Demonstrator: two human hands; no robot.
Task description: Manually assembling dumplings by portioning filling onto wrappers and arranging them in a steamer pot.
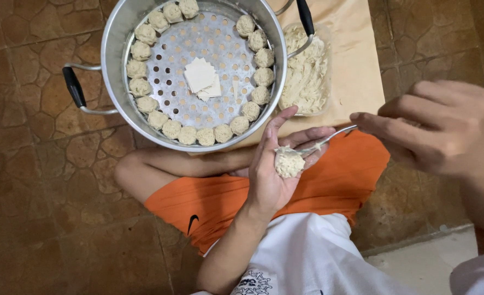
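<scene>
left hand [272, 175] cupped palm-up over the lap, fingers curled loosely round a half-formed dumpling [289, 162], pale filling showing at its open top. right hand [436, 128] off to the side, thumb and fingertips pinched together on the handle of a thin metal spoon [329, 139], its tip resting at the dumpling's edge. by the look of it, mid-filling or pressing down the filling: wrapper already gathered, top not yet smoothed. next move probably calls for a light, steady press with the spoon while the cupping fingers keep the sides from splaying, then a careful lift across to the steamer.

just above the hands, a round metal steamer pot [113, 49] with black-gripped side handles, perforated tray inside. ring of finished dumplings [188, 135] lining most of the tray's rim, gap open at the upper right. small stack of square wrappers [201, 76] in the tray's middle. just beside the pot on its right, clear plastic tub of pale filling [307, 71], both sitting on brown paper [356, 60].

orange shorts [329, 191] and white shirt [307, 257] below, legs folded. brown stone-pattern floor tiles [45, 180] all around; paler slab at the lower right corner. seated on the floor, nothing more of the room visible.
</scene>
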